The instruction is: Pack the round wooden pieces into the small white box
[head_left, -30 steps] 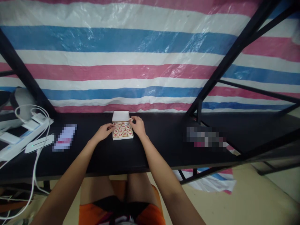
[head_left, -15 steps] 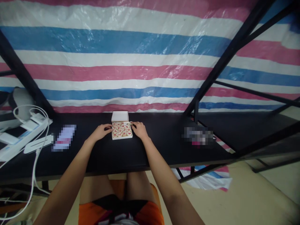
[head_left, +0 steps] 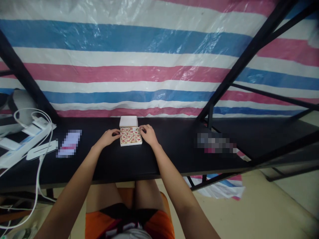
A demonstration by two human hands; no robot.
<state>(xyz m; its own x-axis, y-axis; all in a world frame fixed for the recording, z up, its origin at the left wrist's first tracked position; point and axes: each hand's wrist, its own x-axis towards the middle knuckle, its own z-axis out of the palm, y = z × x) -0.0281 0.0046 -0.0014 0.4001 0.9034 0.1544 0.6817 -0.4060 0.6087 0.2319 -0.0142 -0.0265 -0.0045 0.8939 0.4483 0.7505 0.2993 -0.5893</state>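
Observation:
A shallow white box (head_left: 131,144) full of round pieces with red characters (head_left: 128,136) lies on the black table (head_left: 119,166). Behind it stands the white lid (head_left: 128,121), its edge next to the box. My left hand (head_left: 109,137) is at the box's left side, with thumb and fingertips against the wall. On the right side my right hand (head_left: 149,134) has its fingers at the box's upper right corner. Between them the two hands grip the box, which rests on the tabletop.
At the left are a power strip (head_left: 27,141) with white cables, a white flat object (head_left: 42,150) and a blurred-out phone-like item (head_left: 69,143). A pixelated object (head_left: 215,143) lies at the right. Black metal bars and a striped sheet (head_left: 129,73) stand behind.
The view has shifted slightly. Both hands remain at the sides of the box, with little visible change in their grip.

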